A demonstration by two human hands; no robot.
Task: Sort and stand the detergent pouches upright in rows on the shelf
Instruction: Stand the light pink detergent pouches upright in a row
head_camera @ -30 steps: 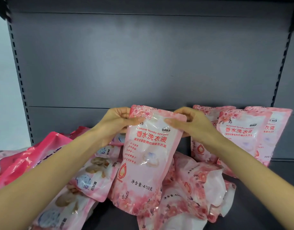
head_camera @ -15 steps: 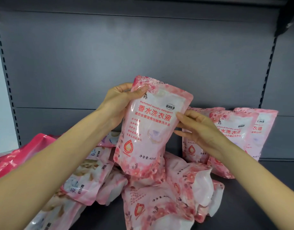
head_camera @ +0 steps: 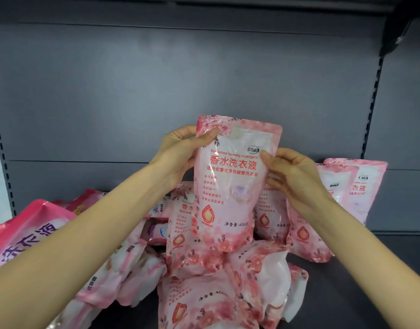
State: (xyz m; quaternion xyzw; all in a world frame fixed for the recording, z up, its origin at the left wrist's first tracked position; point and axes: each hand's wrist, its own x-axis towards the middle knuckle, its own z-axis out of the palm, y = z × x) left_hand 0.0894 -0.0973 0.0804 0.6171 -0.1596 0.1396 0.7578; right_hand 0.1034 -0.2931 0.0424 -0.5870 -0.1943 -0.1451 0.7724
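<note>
I hold a pale pink rose-printed detergent pouch (head_camera: 230, 186) upright in the air above a loose pile of the same pouches (head_camera: 218, 288). My left hand (head_camera: 180, 153) grips its top left corner, thumb on the front. My right hand (head_camera: 292, 176) holds its right edge, thumb on the front and fingers behind. At the right, three matching pouches (head_camera: 360, 186) stand upright against the back panel, partly hidden by my right hand.
The dark grey shelf (head_camera: 370, 293) has bare floor at the right front. Darker pink pouches (head_camera: 26, 231) and other printed pouches (head_camera: 123, 276) lie at the left under my left forearm. A grey back panel (head_camera: 204, 79) and slotted uprights close the bay.
The held pouch was lifted off the pile, then moved right and down a little. My right hand slid from its top edge to its right side.
</note>
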